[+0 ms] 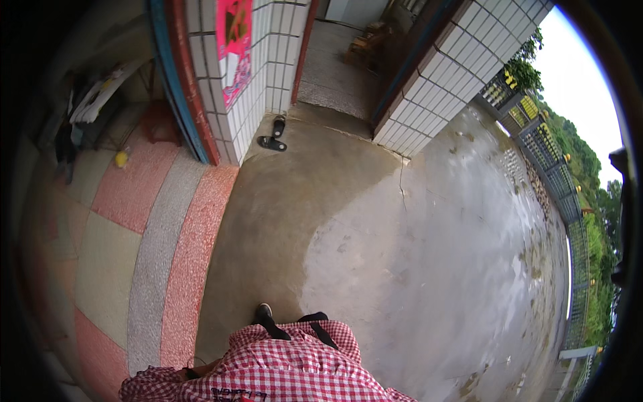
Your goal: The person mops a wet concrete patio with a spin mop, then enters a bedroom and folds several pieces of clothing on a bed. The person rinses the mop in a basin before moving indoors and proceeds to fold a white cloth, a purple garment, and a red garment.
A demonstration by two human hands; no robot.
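Note:
Both my hands are out of view. A bit of my left forearm with a black band shows beside a red-and-white checked garment (311, 359) at the bottom. Below its hem a dark shoe (263, 312) stands on the concrete, with the other foot partly hidden. Before me lies a concrete floor (271, 226), darker on the left and wet and shiny on the right. A pair of black slippers (272, 143) lies near a tiled corner, beside an open doorway (336, 65).
At left, a terrazzo floor (186, 241) in red, grey and pale sections leads into a room with a red stool (161, 120) and a cluttered table. A white-tiled wall (437, 85) flanks the doorway. A fence (552, 176) bounds the wet yard at right.

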